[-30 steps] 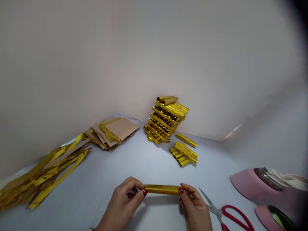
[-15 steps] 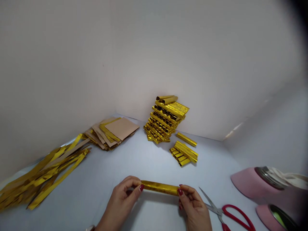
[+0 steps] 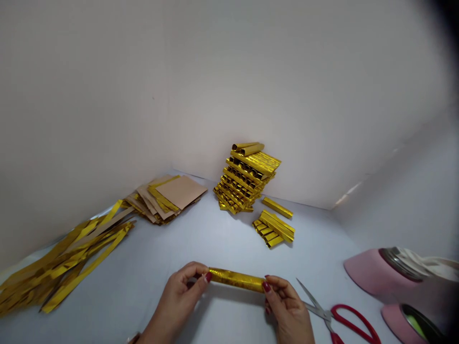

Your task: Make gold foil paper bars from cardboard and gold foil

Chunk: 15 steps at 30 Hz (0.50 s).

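Far beyond the fingers (image 3: 198,272) stood a leaning stack of gold foil tubes (image 3: 245,179), with kraft card squares (image 3: 181,191) and loose gold foil strips (image 3: 68,258) off to their left. To the fingers' right were two pink containers (image 3: 376,272), their contents unclear, and red-handled scissors (image 3: 344,320). Nearest of all, the left hand (image 3: 177,296) and right hand (image 3: 287,303) held a rolled gold foil tube (image 3: 236,280) level between them, the fingers clamped on its ends — the work in hand.

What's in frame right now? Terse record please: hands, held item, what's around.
left hand: gripping one end of a rolled gold foil tube
right hand: gripping the other end
nearest tool: red-handled steel scissors, right of right hand
behind: stacked gold foil tubes, small pile of gold foil tubes
left side: long gold foil strips, brown cardboard squares
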Available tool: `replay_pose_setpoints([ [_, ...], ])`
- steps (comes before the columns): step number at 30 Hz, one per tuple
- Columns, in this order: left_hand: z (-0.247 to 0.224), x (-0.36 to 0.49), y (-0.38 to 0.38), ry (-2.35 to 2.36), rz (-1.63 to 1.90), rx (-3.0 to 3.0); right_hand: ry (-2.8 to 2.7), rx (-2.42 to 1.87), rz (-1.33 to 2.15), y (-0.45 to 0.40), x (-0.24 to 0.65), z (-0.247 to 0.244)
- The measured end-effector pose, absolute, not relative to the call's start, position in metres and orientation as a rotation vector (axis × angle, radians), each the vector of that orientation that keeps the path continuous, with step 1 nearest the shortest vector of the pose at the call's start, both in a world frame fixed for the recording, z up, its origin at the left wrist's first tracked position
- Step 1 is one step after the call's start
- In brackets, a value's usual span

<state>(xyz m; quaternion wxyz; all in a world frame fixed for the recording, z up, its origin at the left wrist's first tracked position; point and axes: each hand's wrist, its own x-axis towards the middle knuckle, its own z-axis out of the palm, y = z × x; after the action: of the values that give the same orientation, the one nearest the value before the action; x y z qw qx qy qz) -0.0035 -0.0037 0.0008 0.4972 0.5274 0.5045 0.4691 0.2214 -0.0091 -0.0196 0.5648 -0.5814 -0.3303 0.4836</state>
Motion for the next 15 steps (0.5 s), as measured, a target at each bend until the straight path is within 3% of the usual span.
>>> replay_pose_setpoints([
  [15, -0.009, -0.005, -0.002, 1.227, 1.176, 1.304, -0.718, -1.370, 1.011, -0.009, 0.208, -0.012],
])
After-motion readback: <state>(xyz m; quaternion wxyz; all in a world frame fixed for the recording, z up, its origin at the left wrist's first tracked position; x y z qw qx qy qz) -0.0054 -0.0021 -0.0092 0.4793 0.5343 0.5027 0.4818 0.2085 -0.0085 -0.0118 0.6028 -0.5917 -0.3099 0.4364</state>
